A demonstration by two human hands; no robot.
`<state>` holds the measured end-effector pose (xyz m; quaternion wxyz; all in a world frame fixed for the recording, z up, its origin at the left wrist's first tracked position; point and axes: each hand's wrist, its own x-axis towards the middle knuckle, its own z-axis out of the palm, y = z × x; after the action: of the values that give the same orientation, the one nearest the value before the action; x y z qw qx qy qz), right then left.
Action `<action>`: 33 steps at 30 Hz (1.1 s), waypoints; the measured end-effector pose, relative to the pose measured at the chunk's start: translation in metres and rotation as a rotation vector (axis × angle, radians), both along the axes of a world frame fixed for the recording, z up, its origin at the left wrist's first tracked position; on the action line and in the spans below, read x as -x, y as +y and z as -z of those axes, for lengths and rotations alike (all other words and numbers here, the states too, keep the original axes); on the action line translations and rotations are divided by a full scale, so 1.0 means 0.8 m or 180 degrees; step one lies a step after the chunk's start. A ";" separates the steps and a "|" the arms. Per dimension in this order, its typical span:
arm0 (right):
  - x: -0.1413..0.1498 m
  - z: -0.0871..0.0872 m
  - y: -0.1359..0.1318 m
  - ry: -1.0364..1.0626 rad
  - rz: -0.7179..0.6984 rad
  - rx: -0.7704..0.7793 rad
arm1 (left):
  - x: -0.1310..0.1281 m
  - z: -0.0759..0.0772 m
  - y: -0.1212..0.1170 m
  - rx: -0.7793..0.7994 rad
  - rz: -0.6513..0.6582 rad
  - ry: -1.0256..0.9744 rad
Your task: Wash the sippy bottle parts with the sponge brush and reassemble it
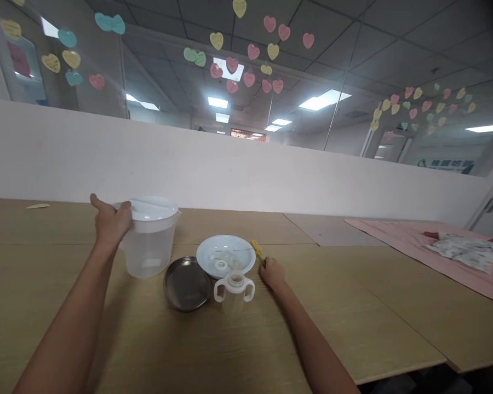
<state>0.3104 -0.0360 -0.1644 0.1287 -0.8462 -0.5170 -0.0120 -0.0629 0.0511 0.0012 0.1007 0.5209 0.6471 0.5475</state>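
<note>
Pinched a yellow-tipped green stick (257, 250) in the right hand (274, 272), slanting far-left beside the white bowl (204, 249), while touching the lidded pitcher (148, 251) with the left hand (110, 223), finger closure unclear.

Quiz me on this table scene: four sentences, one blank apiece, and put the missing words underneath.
1. The left hand grips a pitcher with a ____ lid.
2. The right hand holds a slim tool whose tip is ____ in colour.
3. The bottle in front of the white bowl has ____ side handles.
4. In the picture, the metal dish lies to the ____ of the bottle.

Missing words: white; yellow; two; left.
</note>
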 end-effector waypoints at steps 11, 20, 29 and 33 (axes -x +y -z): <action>-0.001 0.004 0.002 0.0022 -0.0002 -0.0030 | 0.001 -0.038 -0.056 0.0646 -0.0644 0.1274; -0.003 0.003 0.003 0.0322 0.0133 -0.0216 | -0.142 -0.012 -0.099 -0.1278 0.1598 0.1635; -0.005 0.008 -0.009 0.0576 0.0440 -0.0634 | -0.228 0.127 -0.031 0.0347 0.3131 0.3181; -0.003 0.003 -0.007 0.0563 0.0481 -0.0826 | -0.222 0.137 -0.022 0.0468 0.3110 0.3092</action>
<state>0.3127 -0.0416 -0.1669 0.2805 -0.8567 -0.4326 -0.0137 0.1150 0.0336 -0.1080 0.0697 0.9306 0.3455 0.0988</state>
